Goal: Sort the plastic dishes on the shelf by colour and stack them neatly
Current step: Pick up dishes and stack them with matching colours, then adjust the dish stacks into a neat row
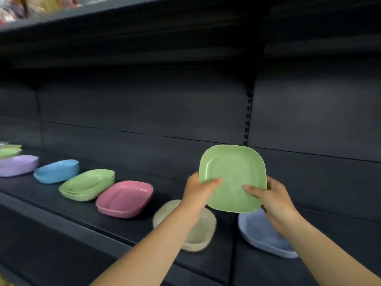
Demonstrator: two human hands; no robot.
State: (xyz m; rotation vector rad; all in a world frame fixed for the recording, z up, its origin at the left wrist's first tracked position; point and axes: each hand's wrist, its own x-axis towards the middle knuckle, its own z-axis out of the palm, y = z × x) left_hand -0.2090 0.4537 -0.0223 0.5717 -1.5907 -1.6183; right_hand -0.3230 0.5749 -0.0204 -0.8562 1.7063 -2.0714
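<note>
A person holds a green square plate [232, 178] up off a dark store shelf [86, 221], tilted with its face toward the camera. The left hand [199, 191] grips the plate's left edge, thumb curled onto the inner face; the right hand [272, 196] grips the lower right edge the same way, thumb on the face and fingers behind.

Directly below the raised plate sit a cream dish [203, 234] and a pale blue dish [259, 234], side by side. Further left along the shelf runs a row of colour piles, each apart from the next: a pink dish [125, 198], a green stack [88, 184], a blue stack [56, 170] and a lilac stack [18, 165], with more green dishes [9, 150] at the far left edge, partly cut off.

The plate appears bound for the green stack, two piles to the left. The carry would pass over the pink dish, and a low sweep could clip it. The green stack already sits slightly uneven, so a plate set down off-centre could leave it crooked or push it toward the shelf's front lip. Motion blur hides finer detail.
</note>
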